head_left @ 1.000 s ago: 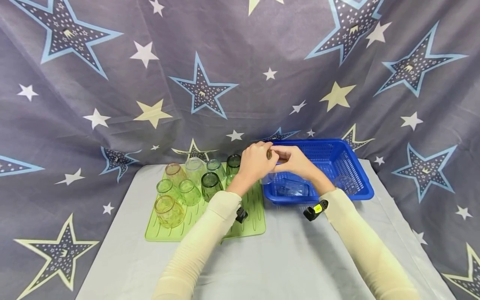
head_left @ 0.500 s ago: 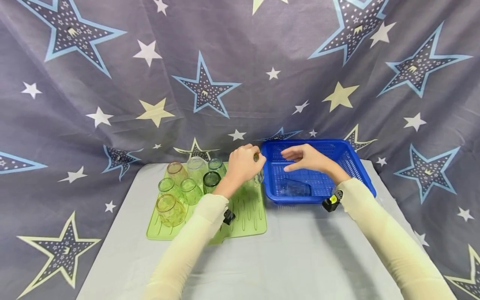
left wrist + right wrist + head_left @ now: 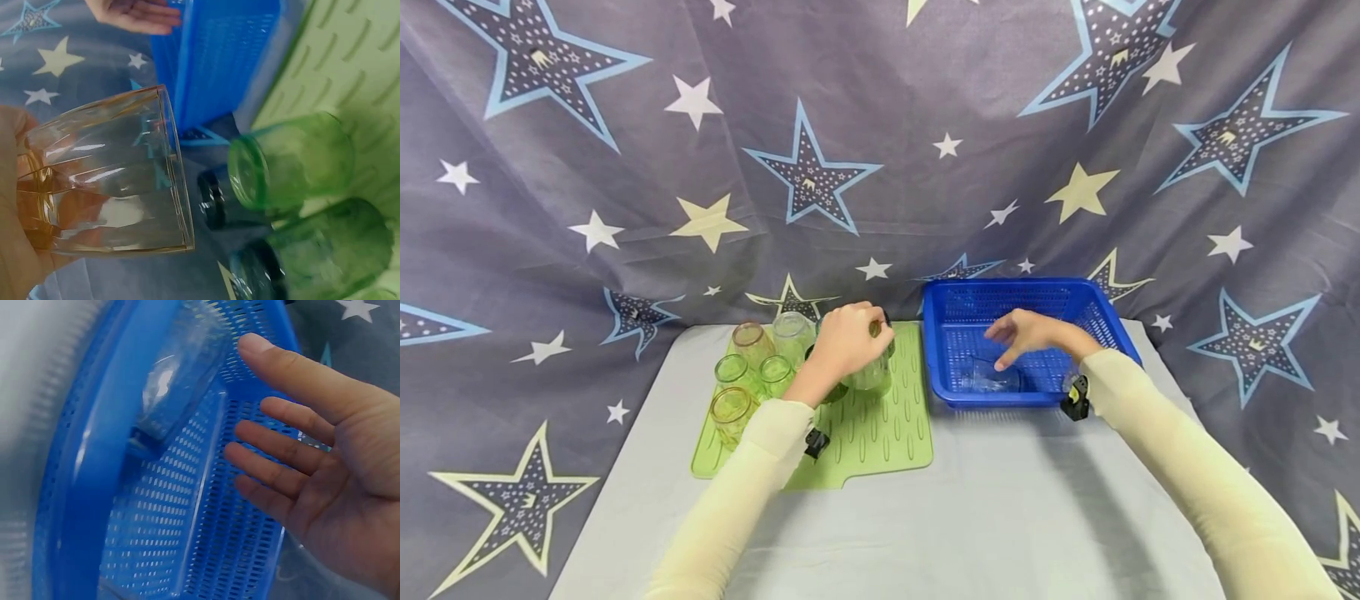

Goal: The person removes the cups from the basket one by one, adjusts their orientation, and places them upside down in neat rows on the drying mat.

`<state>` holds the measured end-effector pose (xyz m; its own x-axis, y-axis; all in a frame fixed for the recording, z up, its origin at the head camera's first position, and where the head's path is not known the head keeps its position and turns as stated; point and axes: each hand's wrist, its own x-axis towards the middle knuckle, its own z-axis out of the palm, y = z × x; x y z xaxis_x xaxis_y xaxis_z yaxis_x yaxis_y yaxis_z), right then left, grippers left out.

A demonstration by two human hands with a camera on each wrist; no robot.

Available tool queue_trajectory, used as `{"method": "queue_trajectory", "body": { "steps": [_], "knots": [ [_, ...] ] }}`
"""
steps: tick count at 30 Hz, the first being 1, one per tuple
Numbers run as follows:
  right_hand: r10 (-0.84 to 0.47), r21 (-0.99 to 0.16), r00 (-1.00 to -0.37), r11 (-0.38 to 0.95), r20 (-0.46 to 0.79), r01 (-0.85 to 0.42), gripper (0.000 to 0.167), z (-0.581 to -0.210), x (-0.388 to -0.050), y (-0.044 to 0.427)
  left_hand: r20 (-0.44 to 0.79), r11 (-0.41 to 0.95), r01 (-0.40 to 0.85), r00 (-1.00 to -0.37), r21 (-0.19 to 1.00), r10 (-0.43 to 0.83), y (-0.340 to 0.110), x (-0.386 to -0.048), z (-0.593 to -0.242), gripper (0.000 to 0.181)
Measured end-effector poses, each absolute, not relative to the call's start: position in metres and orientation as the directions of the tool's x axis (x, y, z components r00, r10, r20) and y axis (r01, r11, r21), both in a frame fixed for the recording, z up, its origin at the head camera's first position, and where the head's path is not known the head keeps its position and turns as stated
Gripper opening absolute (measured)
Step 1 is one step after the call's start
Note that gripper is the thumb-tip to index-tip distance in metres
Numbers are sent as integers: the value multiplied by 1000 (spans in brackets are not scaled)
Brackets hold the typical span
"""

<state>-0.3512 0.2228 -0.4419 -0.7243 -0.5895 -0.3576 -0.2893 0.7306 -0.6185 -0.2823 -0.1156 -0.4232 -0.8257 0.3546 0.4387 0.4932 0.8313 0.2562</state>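
Observation:
My left hand grips an amber-tinted drinking glass by its thick base, mouth down, above the back of the green drying mat. Close by stand a light green glass and a dark green glass, both upside down; the left hand hides parts of them in the head view. My right hand hovers over the blue basket, fingers spread and holding nothing. Below its fingertips a clear glass lies on its side in the basket.
On the mat's left side stand several upturned glasses, among them a yellow one, a pinkish one and a clear one. A grey star-patterned curtain hangs behind the pale table.
From beside the right hand over the basket, the left hand has carried the amber glass left, over the mat. The right hand has let go, drawn right and lowered toward the glass in the basket.

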Motion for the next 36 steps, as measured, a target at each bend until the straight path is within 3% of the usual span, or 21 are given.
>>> {"method": "queue_trajectory", "body": {
  "steps": [10, 16, 21, 36],
  "knots": [
    [-578, -540, -687, 782, -440, -312, 73, -453, -350, 220, 354, 859, 436, -874, 268, 333, -159, -264, -445, 20],
    [-564, -494, -693, 803, -449, -334, 63, -462, -350, 220, 350, 861, 420, -882, 287, 314, -180, -255, -460, 15],
    [-564, -500, -703, 799, -433, -334, 54, -467, -348, 219, 352, 860, 415, -885, 296, 306, -194, -249, -471, 14],
    [-543, -547, -723, 792, -426, -272, 52, -473, -348, 222, 377, 876, 403, -880, 266, 290, -221, -240, -508, 11]
  ]
}}
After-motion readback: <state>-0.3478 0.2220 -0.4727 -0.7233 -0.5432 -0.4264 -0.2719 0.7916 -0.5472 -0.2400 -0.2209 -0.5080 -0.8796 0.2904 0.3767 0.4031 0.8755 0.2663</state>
